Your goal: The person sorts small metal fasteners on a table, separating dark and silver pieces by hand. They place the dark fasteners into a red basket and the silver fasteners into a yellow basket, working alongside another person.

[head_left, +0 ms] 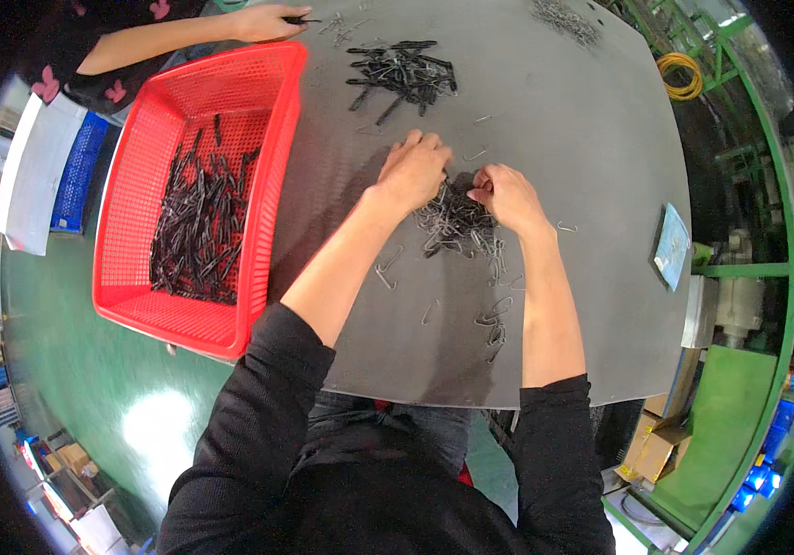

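Wire-hook pile: right of red basket; probably light, stiff, snaggy; pinch mid-length.
Left hand: curled over pile, contents hidden.
Right hand: narrow; hold unclear.

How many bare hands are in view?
3: left hand and right hand at the tangled pile of small dark parts, a co-worker's hand beyond the red plastic mesh basket. Another may be hidden.
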{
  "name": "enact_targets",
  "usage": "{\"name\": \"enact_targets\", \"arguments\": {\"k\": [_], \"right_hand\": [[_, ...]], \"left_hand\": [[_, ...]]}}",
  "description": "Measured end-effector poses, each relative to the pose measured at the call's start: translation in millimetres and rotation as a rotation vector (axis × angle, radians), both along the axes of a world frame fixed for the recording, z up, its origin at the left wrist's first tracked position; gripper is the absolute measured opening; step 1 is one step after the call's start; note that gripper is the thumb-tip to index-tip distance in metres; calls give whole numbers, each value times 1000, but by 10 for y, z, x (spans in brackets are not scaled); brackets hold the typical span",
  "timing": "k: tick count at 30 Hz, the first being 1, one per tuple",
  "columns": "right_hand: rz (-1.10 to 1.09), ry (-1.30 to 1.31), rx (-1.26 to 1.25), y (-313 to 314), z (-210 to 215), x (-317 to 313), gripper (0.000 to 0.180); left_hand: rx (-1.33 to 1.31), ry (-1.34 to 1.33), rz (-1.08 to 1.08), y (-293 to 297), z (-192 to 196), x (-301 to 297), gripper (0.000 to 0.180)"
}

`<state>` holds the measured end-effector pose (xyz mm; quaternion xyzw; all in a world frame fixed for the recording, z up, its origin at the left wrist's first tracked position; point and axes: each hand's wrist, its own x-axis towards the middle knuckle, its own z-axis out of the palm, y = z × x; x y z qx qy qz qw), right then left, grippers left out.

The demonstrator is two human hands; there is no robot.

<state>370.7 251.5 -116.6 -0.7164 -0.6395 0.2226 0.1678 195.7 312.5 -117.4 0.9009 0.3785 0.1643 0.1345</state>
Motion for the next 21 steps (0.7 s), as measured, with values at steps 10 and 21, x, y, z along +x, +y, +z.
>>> {"name": "enact_targets", "arguments": {"k": [10,21], "right_hand": [[-169,1090,34,7,15,168,26],[156,-163,21,357,-71,-588,23]], "left_hand": [[-772,-470,102,237,48,-257,23],[-493,-298,349,18,-3,-534,22]]}}
